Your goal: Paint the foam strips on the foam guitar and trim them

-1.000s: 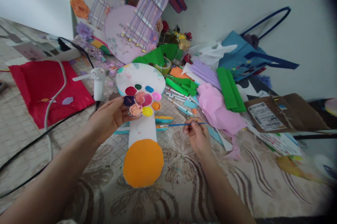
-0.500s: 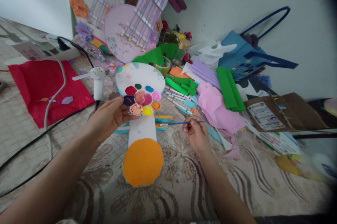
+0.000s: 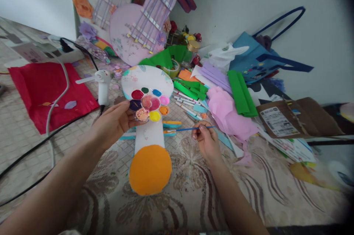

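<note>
- A round paint palette [image 3: 148, 104] with wells of red, green, blue, pink, orange, yellow and dark purple is gripped at its near-left edge by the left hand [image 3: 114, 122], thumb on top and fingers curled beneath.
- The palette is held raised above a white cut-out shape [image 3: 148, 80], whose broad rounded top shows beyond the left hand and whose narrow stem runs back toward the person.
- An orange disc [image 3: 150, 169] is seen at the near end of that stem, lying between the two forearms on the patterned cloth [image 3: 188, 190].
- A thin blue-handled paintbrush [image 3: 188, 129] is pinched in the closed fingers of the right hand [image 3: 206, 141]; it is held nearly level, its bristle end pointing left toward the stem, just below the palette.
- Whether the bristles touch the white shape cannot be told.
- Beyond the right hand, pink tissue paper [image 3: 226, 111], folded green paper [image 3: 241, 93] and several markers [image 3: 186, 103] are piled.
- Farther beyond the right hand, a blue bag [image 3: 256, 60] is leaned at the wall.
- To the left of the left hand, a small white handheld fan [image 3: 103, 82] is stood upright, with a red sheet [image 3: 47, 89] lying further left.
- Black and grey cables [image 3: 52, 120] are trailed across the cloth beside the left forearm.
</note>
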A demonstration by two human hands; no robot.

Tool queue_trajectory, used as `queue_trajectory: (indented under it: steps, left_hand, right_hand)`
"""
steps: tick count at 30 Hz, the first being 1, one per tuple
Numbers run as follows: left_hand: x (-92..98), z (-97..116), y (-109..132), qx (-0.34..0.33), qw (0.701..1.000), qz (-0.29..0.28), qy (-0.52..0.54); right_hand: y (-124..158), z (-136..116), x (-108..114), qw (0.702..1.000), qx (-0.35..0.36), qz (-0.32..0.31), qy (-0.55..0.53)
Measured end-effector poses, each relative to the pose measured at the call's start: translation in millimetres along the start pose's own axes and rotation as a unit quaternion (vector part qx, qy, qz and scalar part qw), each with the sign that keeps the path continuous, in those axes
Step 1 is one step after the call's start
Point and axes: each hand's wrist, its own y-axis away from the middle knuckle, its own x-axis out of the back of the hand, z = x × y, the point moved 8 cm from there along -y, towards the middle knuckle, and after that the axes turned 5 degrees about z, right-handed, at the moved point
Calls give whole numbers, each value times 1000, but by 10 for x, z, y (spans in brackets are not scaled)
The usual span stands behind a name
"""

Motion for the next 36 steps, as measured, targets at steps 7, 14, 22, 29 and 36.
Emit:
queue_trajectory:
  steps: [7,14,22,29,36]
  left_hand:
    - [-28,23,44,16,1000,22,1]
    - [-30,18,34,11,1000,15,0]
    - [-44,24,40,11,1000,12,-1]
    - [-34,19,42,15,1000,23,1]
    - [-23,32,32,8,1000,18,-4]
  right_hand:
    - [-4,-15,0,1000,11,-1,17]
    - [-7,-50,4,1000,12,6,5]
    - [-7,-20,1,1000,6,2,16]
    - [-28,-55,61,999,23,8,21]
    - [-50,-82,179,999,23,33,16]
